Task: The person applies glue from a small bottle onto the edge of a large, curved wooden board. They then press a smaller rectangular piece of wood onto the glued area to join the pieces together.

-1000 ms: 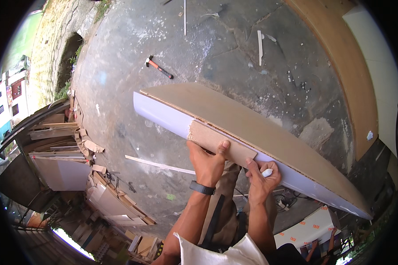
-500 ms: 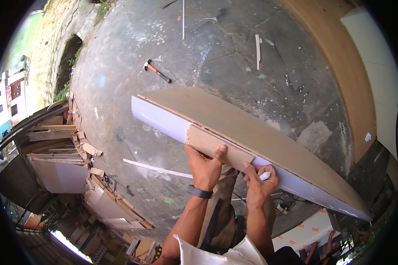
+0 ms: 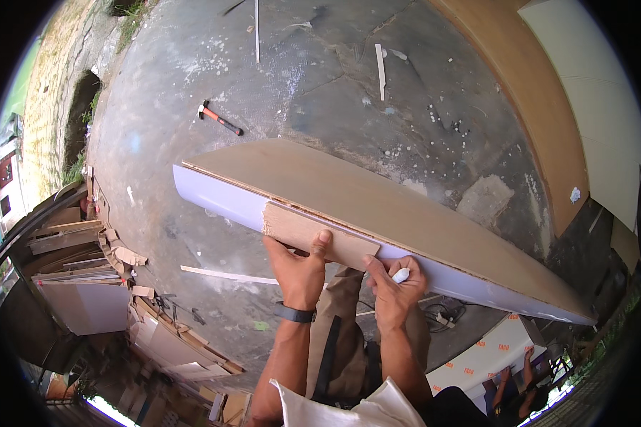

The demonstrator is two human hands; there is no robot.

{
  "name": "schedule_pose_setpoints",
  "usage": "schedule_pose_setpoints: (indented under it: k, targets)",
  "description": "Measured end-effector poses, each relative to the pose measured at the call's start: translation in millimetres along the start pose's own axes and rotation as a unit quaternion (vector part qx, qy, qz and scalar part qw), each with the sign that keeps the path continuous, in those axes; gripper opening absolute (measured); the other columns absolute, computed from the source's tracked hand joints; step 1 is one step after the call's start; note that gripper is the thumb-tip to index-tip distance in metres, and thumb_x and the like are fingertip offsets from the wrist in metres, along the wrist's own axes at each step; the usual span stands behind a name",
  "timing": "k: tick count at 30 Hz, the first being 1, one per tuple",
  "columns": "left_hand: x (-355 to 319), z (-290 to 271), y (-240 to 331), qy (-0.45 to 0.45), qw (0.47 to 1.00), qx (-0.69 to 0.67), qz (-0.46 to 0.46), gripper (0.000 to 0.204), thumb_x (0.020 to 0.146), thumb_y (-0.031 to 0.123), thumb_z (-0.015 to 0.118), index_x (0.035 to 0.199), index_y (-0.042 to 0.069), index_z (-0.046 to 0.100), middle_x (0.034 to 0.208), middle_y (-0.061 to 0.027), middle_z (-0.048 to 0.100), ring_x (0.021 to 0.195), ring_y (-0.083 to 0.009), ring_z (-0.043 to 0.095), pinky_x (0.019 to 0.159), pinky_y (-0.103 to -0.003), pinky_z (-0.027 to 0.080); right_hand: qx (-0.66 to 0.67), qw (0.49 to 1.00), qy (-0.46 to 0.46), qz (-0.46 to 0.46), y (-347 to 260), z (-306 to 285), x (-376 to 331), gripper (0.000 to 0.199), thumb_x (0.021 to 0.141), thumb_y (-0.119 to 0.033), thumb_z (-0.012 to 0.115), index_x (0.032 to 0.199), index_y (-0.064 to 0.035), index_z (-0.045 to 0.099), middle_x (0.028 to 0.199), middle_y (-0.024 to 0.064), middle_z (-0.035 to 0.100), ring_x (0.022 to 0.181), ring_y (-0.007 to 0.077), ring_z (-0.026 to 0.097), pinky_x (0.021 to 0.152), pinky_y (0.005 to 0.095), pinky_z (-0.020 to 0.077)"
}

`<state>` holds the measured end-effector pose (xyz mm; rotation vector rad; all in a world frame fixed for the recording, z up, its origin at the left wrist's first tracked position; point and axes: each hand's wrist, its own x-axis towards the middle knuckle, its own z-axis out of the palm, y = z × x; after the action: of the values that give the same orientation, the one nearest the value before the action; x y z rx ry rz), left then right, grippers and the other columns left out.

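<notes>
Mid-frame: left hand (image 3: pixel 297 276) pinches tan rectangular board (image 3: pixel 298 225) against lilac panel edge (image 3: pixel 217 199); right hand (image 3: pixel 394 297) grips white pen-like tool (image 3: pixel 402 275). Hold board flush!

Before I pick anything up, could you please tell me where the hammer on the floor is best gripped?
I would grip the hammer by its handle, from above and the near right: it lies on the floor, head at upper left, slim handle slanting down right.

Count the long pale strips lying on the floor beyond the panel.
2. The left strip runs down from the picture's top edge; the right strip lies slightly lower. Others may be hidden behind the panel.
</notes>
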<state>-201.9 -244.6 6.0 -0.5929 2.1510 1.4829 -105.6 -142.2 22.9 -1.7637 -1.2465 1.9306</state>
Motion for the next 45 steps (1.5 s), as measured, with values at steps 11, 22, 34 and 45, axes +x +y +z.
schedule_pose_setpoints:
  k: [11,22,34,45]
  targets:
    - [0,0,2,0.008,1.000,0.002,-0.014,0.073,0.087,0.016,0.086,0.138,-0.003,0.037,0.134,-0.0217,0.052,0.121,-0.0334,0.062,0.087,-0.045,0.065,-0.021,1.000,-0.004,-0.008,1,-2,0,0.050,0.079,0.001,0.091,0.070,-0.0102,0.043,0.070,0.0059,0.067,0.053,0.0085,0.056,0.052,0.0246,0.0465]
    - [-13,-5,29,-0.040,0.993,-0.108,-0.034,0.069,0.092,0.014,0.081,0.145,0.000,0.038,0.132,-0.0179,0.058,0.114,-0.0254,0.067,0.080,-0.035,0.066,0.025,0.996,-0.078,0.036,-3,-14,0,0.047,0.081,0.000,0.088,0.072,-0.0115,0.044,0.076,0.0071,0.067,0.057,0.0083,0.056,0.052,0.0232,0.0449]
    - [-46,-66,-43,0.064,0.980,-0.167,-0.092,0.045,0.098,0.015,0.074,0.135,0.005,0.052,0.122,-0.0097,0.065,0.105,-0.0192,0.069,0.081,-0.038,0.061,0.008,0.979,-0.203,-0.017,39,-89,-13,0.045,0.081,0.002,0.086,0.069,-0.0112,0.045,0.075,0.0056,0.064,0.059,0.0073,0.051,0.055,0.0248,0.0425]
    - [-47,-65,-65,0.084,0.982,-0.156,0.070,0.042,0.098,0.022,0.078,0.127,0.006,0.051,0.119,-0.0064,0.063,0.104,-0.0127,0.062,0.083,-0.032,0.054,-0.004,0.993,-0.115,-0.025,96,-155,-9,0.040,0.086,-0.004,0.081,0.072,-0.0122,0.045,0.066,-0.0027,0.048,0.058,0.0056,0.041,0.055,0.0265,0.0297]
